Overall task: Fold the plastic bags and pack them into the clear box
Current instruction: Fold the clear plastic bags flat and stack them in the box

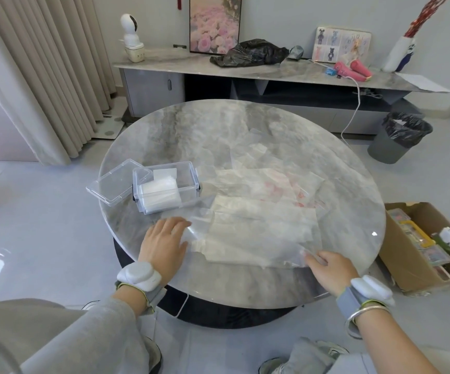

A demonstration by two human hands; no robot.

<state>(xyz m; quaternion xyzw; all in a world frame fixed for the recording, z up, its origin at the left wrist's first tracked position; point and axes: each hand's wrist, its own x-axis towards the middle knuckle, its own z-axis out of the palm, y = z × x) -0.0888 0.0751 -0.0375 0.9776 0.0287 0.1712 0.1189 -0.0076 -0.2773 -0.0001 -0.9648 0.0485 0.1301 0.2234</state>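
A translucent white plastic bag (259,230) lies spread flat on the round marble table (180,130), near its front edge. My left hand (164,242) rests on the bag's left end with fingers fairly straight. My right hand (329,268) pinches the bag's lower right corner. Behind it lies another bag with red print (280,187), and more clear bags (248,149) further back. The clear box (164,184) stands open at the table's left, with folded white bags inside. Its lid (110,184) lies beside it on the left.
A cardboard box (418,244) of odds and ends sits on the floor at the right of the table. A grey bin (399,139) with a black liner stands beyond it. A low cabinet (245,68) with a black bag runs along the back wall.
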